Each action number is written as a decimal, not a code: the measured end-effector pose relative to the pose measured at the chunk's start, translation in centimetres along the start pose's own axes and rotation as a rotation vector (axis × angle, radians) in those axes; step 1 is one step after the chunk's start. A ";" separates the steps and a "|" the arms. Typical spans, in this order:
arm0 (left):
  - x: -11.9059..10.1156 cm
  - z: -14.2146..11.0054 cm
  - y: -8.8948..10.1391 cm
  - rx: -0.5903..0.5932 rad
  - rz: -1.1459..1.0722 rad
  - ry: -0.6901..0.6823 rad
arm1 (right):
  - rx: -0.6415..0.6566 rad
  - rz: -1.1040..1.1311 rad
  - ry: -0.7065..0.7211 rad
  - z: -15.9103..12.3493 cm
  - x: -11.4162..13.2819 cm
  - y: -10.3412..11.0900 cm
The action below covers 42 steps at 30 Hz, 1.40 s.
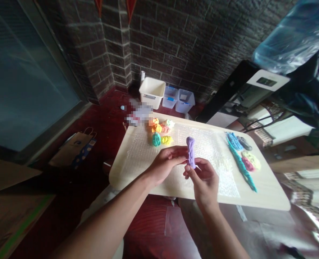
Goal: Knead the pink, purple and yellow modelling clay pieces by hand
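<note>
A purple lump of modelling clay (191, 153), long and uneven with a thicker top end, is held upright above the table. My left hand (167, 160) closes on its left side with thumb and fingers. From below and the right, my right hand (205, 176) pinches its lower end. Beneath both hands lies a sheet of bubble wrap (210, 151) on the pale table (269, 201). Beyond my left hand sit a yellow clay lump (167, 140), a teal one (156, 139), an orange one (156, 127) and a whitish one (169, 123).
On the table's right lie a long turquoise clay roll (241, 165), a blue lump (234, 141), a grey lump (245, 143) and a pink lump (247, 163). A white bin (152, 93) and clear boxes (185, 100) stand by the brick wall. A paper bag (73, 147) is on the floor.
</note>
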<state>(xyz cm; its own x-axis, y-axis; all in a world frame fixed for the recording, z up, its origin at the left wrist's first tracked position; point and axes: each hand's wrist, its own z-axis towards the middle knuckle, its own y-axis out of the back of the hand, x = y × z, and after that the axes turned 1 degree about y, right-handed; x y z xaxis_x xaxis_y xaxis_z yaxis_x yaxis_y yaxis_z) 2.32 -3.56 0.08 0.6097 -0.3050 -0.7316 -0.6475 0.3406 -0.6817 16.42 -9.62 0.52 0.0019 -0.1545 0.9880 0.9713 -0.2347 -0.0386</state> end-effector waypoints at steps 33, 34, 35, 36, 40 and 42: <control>2.7 0.3 -1.8 -0.154 -0.016 0.104 | -0.001 -0.115 -0.112 -0.7 -2.3 4.1; 2.6 0.3 -2.0 -0.159 -0.062 0.105 | 0.007 -0.122 -0.112 -0.8 -2.5 3.9; 2.5 0.3 -2.2 -0.163 -0.099 0.105 | 0.021 -0.122 -0.117 -1.0 -2.7 3.7; 2.5 0.2 -2.3 -0.166 -0.123 0.104 | 0.035 -0.118 -0.128 -1.1 -3.0 3.4; 2.9 0.4 -2.6 -0.229 -0.136 0.067 | 0.068 -0.127 -0.136 -1.8 -3.2 2.5; 2.7 0.6 -2.5 -0.289 -0.152 0.057 | 0.101 -0.155 -0.101 -2.1 -2.9 2.3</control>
<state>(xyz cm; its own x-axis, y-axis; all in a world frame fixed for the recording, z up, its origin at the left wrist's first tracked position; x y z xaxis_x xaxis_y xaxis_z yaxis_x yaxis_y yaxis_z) 5.88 -4.75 -0.18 0.6878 -0.3852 -0.6152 -0.6592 0.0235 -0.7516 18.15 -11.74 -2.76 -0.1303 -0.0261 0.9911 0.9808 -0.1500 0.1250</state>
